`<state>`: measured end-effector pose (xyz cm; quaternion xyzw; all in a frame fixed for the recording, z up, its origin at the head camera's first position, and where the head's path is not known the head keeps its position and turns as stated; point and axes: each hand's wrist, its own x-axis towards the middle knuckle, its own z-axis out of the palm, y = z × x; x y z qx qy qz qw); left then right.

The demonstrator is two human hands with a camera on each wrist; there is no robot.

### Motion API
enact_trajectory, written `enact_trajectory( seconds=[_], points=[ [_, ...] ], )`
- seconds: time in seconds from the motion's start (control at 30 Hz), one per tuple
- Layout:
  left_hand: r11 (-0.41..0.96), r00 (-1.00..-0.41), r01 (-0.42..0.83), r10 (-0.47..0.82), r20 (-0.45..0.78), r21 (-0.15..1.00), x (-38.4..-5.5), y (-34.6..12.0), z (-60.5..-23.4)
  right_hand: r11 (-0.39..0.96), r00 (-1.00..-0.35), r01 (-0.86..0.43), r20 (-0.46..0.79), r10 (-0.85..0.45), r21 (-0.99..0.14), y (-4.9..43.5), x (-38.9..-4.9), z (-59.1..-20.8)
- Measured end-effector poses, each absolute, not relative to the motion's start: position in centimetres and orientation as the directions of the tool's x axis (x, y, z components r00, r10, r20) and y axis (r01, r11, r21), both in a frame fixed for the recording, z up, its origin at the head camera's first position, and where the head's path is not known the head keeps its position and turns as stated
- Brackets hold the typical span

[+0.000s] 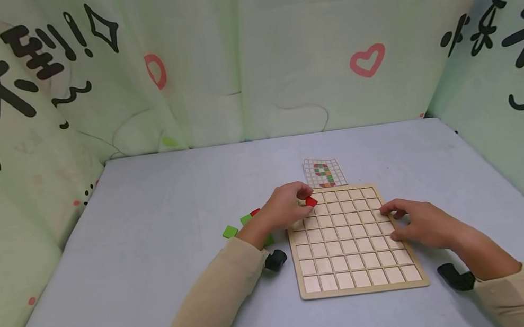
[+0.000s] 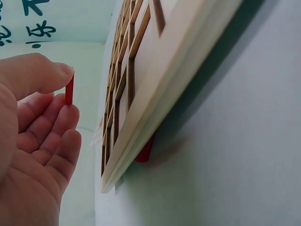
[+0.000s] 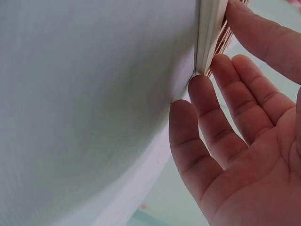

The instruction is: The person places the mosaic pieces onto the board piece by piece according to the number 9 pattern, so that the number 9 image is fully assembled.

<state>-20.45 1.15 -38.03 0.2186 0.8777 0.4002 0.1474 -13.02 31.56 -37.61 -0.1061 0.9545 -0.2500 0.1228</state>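
Observation:
My left hand [image 1: 285, 206] pinches a small red square tile [image 1: 311, 201] between thumb and fingertips. The tile is just over the far left corner of a wooden grid board [image 1: 362, 290]. In the left wrist view the red tile [image 2: 69, 89] shows edge-on, apart from the board's rim [image 2: 155, 101]. My right hand [image 1: 423, 221] rests at the board's right edge, its fingers fairly straight. Seen from the right wrist, the fingertips [image 3: 202, 84] touch the side of the board [image 3: 207, 37] and the thumb lies over its top.
Green tiles [image 1: 230, 232] and another red tile [image 1: 255, 212] lie left of the board, partly hidden by the left arm. A card with a coloured grid pattern [image 1: 308, 172] lies just beyond the board. Printed curtains [image 1: 300, 74] stand behind the table [image 1: 174, 194] and at both sides.

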Motion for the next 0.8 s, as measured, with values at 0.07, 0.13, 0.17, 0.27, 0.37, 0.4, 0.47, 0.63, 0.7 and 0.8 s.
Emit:
enact_trajectory(
  seconds=[0.07, 0.13, 0.17, 0.27, 0.37, 0.4, 0.47, 0.63, 0.7, 0.8],
  points=[
    [0.586, -0.860, 0.261, 0.502, -0.091, 0.768, -20.5, 1.3, -38.1, 0.855, -0.949, -0.145, -0.175, -0.263, -0.498, 31.6, -13.0, -37.7],
    [0.588, -0.859, 0.257, 0.503, -0.098, 0.766, -20.6, 1.4, -38.2, 0.854, -0.949, -0.145, -0.174, -0.263, -0.500, 31.6, -13.0, -37.7],
    [0.589, -0.858, 0.255, 0.504, -0.102, 0.767, -20.6, 1.5, -38.3, 0.854, -0.949, -0.145, -0.173, -0.262, -0.500, 31.5, -13.0, -37.7],
    [0.584, -0.853, 0.250, 0.510, -0.109, 0.772, -20.7, 1.7, -38.4, 0.853, -0.950, -0.142, -0.174, -0.261, -0.502, 31.5, -13.0, -37.6],
    [0.572, -0.848, 0.247, 0.518, -0.111, 0.782, -20.7, 1.8, -38.5, 0.854, -0.950, -0.137, -0.177, -0.257, -0.502, 31.4, -13.0, -37.6],
    [0.568, -0.846, 0.247, 0.521, -0.112, 0.785, -20.7, 1.9, -38.5, 0.854, -0.951, -0.134, -0.178, -0.254, -0.502, 31.3, -13.0, -37.6],
    [0.567, -0.842, 0.253, 0.527, -0.110, 0.784, -20.8, 2.0, -38.6, 0.855, -0.951, -0.134, -0.176, -0.253, -0.501, 31.3, -13.0, -37.6],
    [0.574, -0.833, 0.276, 0.542, -0.105, 0.771, -20.8, 2.3, -38.8, 0.853, -0.950, -0.139, -0.174, -0.258, -0.503, 31.4, -13.0, -37.6],
    [0.575, -0.830, 0.281, 0.548, -0.106, 0.768, -20.8, 2.4, -38.8, 0.855, -0.950, -0.139, -0.177, -0.257, -0.499, 31.4, -13.0, -37.5],
    [0.579, -0.826, 0.293, 0.554, -0.103, 0.761, -20.9, 2.5, -38.7, 0.859, -0.950, -0.139, -0.177, -0.256, -0.493, 31.3, -13.0, -37.5]
  ],
)
